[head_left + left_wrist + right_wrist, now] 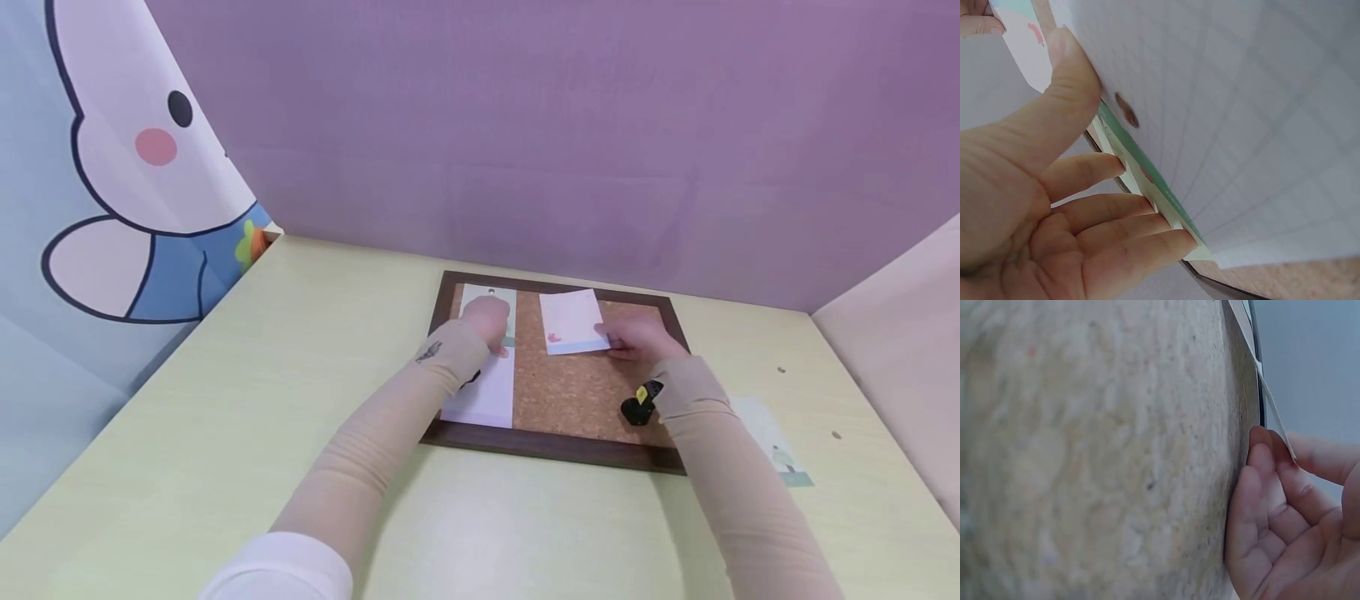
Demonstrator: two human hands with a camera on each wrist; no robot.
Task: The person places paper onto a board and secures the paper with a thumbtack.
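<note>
One white sheet with a red print and a blue strip (pixel 572 317) is over the upper part of the cork board (pixel 570 400), right of its middle, tilted up from the cork at its lower right corner. The right hand (pixel 641 333) pinches that corner between thumb and fingers, its other fingers touching the cork.

Four sheets can be counted. Two lie along the board's left side, one above the other: an upper sheet with a green band (pixel 474 293) and a lower gridded sheet (pixel 491 400). The fourth, a tree-printed sheet (pixel 772 446), lies on the table right of the board, partly behind the sleeve.

The left hand (pixel 486 321) is at the two left sheets, thumb on the gridded one, fingers loosely extended and gripping nothing. One small round pin head (pixel 491 291) shows at the upper sheet's top.

Cork is exposed from the left sheets to the board's right bar, below the held sheet. One dark frame (pixel 585 450) edges the board. The table (pixel 285 358) stretches widely left of the board; the purple wall (pixel 555 125) stands just behind it.
</note>
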